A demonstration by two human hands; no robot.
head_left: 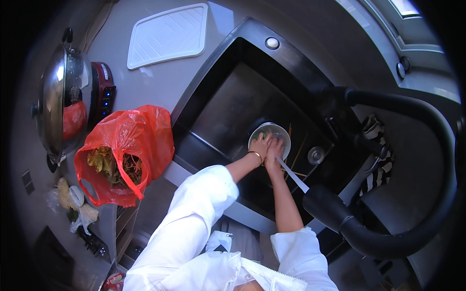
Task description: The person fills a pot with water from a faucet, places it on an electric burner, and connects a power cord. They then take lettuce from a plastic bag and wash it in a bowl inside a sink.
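Both my hands are in a white bowl [287,141] on the floor of the black sink [242,92]. My left hand [260,145], with a gold bangle at its wrist, reaches in with fingers stretched and slightly apart. Close beside it, my right hand [274,149] also has its fingers extended. Some green leafy bits show around the fingertips, but the hands hide most of the bowl's contents. A stream of water [294,175] runs from the black faucet head [327,208] onto or beside my right hand.
Thin sticks [303,148] and a round metal drain [316,155] lie right of the bowl. The faucet's hose [439,194] arches at right. Left of the sink are a red plastic bag [158,131] of leafy greens, a lidded pan [56,92] on a cooker and a white board [167,36].
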